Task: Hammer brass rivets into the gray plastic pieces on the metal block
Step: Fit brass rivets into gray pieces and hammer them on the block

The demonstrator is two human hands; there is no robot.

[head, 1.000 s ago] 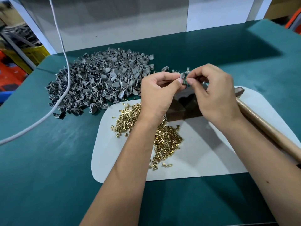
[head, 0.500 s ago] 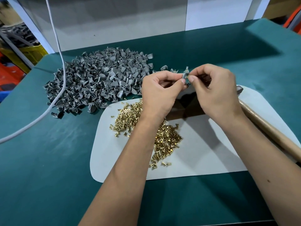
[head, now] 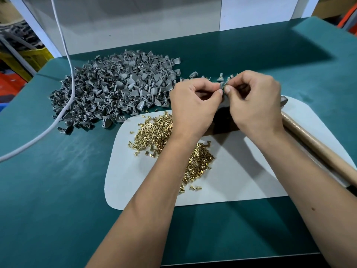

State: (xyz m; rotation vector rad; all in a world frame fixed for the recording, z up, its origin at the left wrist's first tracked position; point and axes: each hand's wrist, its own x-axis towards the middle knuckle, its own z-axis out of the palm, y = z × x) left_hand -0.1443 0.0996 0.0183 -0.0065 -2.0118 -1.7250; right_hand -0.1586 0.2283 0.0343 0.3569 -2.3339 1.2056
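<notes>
Pinching one gray plastic piece (head: 223,86) between the fingertips of left hand (head: 193,107) and right hand (head: 255,105), apparently seating a rivet, unseen; next, set it on the metal block (head: 222,120) beneath the fingers, then hammer (head: 309,136).

A teal-green surface (head: 48,190) fills most of the view, evenly lit from above with soft shadows. Along its far edge stands a pale grey-white panel (head: 144,24). A white cable (head: 71,78) hangs down in front of the panel and trails off to the left. Beyond the left edge sit a yellow crate (head: 36,57) and an orange-red bin (head: 9,82).
</notes>
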